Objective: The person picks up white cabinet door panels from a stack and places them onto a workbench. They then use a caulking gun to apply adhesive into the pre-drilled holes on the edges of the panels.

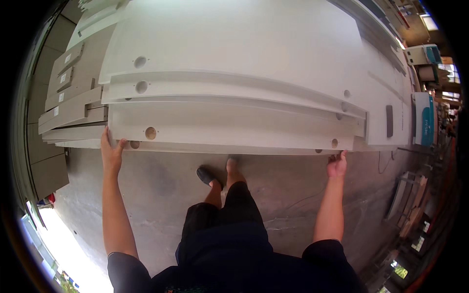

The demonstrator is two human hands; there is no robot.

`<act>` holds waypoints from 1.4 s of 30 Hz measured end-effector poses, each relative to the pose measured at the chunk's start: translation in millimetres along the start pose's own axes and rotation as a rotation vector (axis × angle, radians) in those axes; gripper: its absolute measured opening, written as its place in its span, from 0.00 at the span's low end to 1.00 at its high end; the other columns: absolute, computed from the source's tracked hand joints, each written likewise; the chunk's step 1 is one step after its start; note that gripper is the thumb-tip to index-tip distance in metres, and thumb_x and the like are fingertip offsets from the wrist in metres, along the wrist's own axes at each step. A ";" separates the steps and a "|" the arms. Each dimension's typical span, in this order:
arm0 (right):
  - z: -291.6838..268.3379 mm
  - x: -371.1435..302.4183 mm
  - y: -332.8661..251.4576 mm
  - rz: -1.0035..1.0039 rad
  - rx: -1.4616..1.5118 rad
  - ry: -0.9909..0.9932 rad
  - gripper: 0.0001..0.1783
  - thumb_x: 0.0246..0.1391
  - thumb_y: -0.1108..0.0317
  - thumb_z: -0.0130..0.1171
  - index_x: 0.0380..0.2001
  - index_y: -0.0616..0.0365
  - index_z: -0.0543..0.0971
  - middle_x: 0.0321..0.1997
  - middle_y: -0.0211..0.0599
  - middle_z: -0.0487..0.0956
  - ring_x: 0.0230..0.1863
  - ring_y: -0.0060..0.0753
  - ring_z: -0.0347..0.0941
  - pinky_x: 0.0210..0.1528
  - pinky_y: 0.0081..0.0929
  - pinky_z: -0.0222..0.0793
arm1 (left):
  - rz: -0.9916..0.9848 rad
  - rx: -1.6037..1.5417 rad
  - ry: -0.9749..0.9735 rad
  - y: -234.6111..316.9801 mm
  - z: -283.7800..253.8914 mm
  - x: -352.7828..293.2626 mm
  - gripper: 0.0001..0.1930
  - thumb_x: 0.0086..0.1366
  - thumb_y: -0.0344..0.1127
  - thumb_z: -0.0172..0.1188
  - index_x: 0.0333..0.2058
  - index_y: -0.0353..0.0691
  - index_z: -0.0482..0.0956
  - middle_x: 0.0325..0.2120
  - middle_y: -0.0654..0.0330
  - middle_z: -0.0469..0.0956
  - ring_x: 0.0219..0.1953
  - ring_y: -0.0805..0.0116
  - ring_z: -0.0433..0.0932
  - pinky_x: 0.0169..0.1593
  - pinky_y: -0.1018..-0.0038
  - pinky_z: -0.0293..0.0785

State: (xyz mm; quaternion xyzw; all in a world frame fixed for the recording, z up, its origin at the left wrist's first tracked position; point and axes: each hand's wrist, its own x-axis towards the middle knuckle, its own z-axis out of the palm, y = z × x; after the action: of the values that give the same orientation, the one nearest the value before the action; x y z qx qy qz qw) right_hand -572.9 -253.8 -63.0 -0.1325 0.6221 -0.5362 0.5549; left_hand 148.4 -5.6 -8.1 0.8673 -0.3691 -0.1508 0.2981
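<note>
A long white panel (234, 124) lies across the near side of a pile of white boards, with a round hole near each end. My left hand (112, 150) is at its near left corner, fingers along the end and thumb at the front edge. At the near right corner, my right hand (337, 164) holds the front edge, its fingers partly hidden beneath. Just behind lies another long white panel (220, 84), also with round holes. A further board edge (224, 149) shows below the held panel.
A wide white board (234, 39) spreads out behind the panels. Stacked grey-beige boards (73, 105) with small labels stand at the left. To the right are a dark oblong slot (389, 121), a teal-and-white box (424, 118) and leaning boards (408, 200). My feet are on the concrete floor (161, 185).
</note>
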 end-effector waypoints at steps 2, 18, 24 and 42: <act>12.7 -4.1 -8.0 -0.146 -0.124 0.051 0.10 0.58 0.55 0.54 0.41 0.41 0.71 0.36 0.13 0.71 0.32 0.19 0.60 0.34 0.21 0.51 | 0.044 0.017 -0.029 -3.1 -1.1 1.1 0.41 0.56 0.53 0.61 0.61 0.34 0.56 0.58 0.47 0.60 0.62 0.52 0.56 0.63 0.62 0.52; 8.2 -6.2 4.9 -0.248 0.012 0.039 0.13 0.62 0.60 0.48 0.45 0.55 0.69 0.46 0.28 0.74 0.47 0.22 0.69 0.52 0.23 0.64 | 0.152 0.020 -0.019 -6.5 7.7 0.7 0.40 0.61 0.58 0.53 0.61 0.33 0.54 0.58 0.49 0.57 0.63 0.53 0.54 0.64 0.61 0.49; 17.5 -4.5 5.8 -0.309 -0.024 0.115 0.12 0.60 0.60 0.52 0.41 0.56 0.69 0.44 0.30 0.75 0.46 0.25 0.70 0.51 0.24 0.65 | 0.203 0.091 0.046 -27.7 12.7 5.8 0.40 0.61 0.59 0.52 0.60 0.31 0.56 0.57 0.47 0.59 0.60 0.52 0.57 0.62 0.61 0.51; 29.1 3.2 11.5 -0.338 -0.126 0.298 0.17 0.58 0.57 0.54 0.40 0.59 0.69 0.43 0.34 0.75 0.46 0.27 0.69 0.52 0.26 0.63 | 0.088 0.141 0.057 -27.7 15.2 4.7 0.42 0.58 0.61 0.54 0.57 0.29 0.57 0.56 0.44 0.60 0.59 0.48 0.58 0.61 0.60 0.53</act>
State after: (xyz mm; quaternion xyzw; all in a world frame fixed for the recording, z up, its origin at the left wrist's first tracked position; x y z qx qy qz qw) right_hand -544.8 -266.9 -68.6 -0.1886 0.6985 -0.5950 0.3500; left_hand 159.5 0.1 -37.5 0.8730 -0.4077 -0.0865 0.2532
